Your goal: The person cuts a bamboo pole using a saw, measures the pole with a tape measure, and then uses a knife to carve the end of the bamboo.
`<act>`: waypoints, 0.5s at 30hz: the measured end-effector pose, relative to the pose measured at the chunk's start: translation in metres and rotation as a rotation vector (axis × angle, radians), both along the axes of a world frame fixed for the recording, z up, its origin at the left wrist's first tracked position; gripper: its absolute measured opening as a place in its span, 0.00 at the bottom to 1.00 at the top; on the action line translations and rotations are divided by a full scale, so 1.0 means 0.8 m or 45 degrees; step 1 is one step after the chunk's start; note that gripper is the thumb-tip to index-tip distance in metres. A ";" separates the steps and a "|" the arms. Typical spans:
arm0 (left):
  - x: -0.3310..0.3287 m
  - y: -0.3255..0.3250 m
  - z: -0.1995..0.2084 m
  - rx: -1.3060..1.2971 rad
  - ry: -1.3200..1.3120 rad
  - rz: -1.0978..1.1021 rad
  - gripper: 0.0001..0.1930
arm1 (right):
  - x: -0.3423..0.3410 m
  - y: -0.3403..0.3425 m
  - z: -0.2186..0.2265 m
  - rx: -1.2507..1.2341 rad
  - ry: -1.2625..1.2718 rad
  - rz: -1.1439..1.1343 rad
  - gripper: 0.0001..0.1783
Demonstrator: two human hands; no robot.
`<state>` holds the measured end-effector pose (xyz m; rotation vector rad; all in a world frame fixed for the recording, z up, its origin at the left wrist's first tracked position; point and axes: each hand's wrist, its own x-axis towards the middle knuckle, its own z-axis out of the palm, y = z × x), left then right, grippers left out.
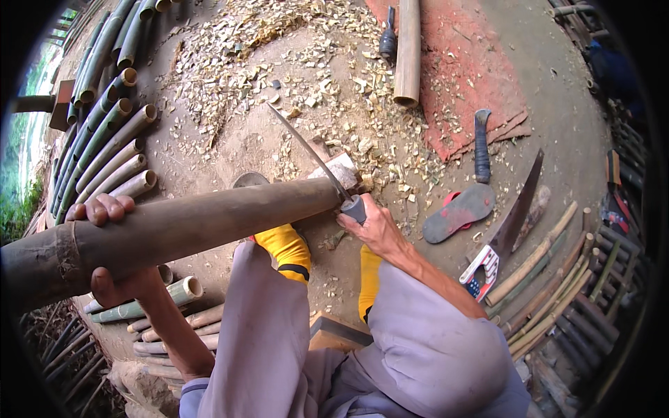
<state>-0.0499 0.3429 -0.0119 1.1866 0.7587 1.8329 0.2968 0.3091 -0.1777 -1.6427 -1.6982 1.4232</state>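
A thick brown bamboo pole [202, 221] lies across the view, running from the left edge to near the middle. My left hand [131, 284] is wrapped round it near a joint ring, fingers over the top and thumb below. In my right hand [382, 228] is a knife with a long narrow blade [308, 148] and a grey handle [354, 209]. Its blade rests at or just beside the pole's right end and points up and left. Behind that end sits a pale block [336, 167]. My legs, in grey trousers and yellow socks, are bent below the pole.
Wood chips [237, 49] cover the ground ahead. Cut bamboo poles [115, 153] line the left side. At right lie a hand saw [512, 216], a sandal [460, 211], a dark-handled tool [481, 146] and thin bamboo sticks [536, 275]. Another pole [408, 59] rests by a red mat [474, 76].
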 end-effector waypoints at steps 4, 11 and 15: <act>-0.011 -0.003 0.003 0.018 0.031 -0.118 0.40 | -0.003 -0.010 0.047 0.329 0.188 -0.100 0.22; -0.008 0.005 0.004 -0.014 0.155 -0.262 0.41 | 0.021 0.003 -0.020 -0.062 -0.213 0.052 0.23; -0.025 0.004 0.019 -0.005 0.424 -0.223 0.42 | 0.011 0.000 0.028 0.070 0.143 -0.041 0.23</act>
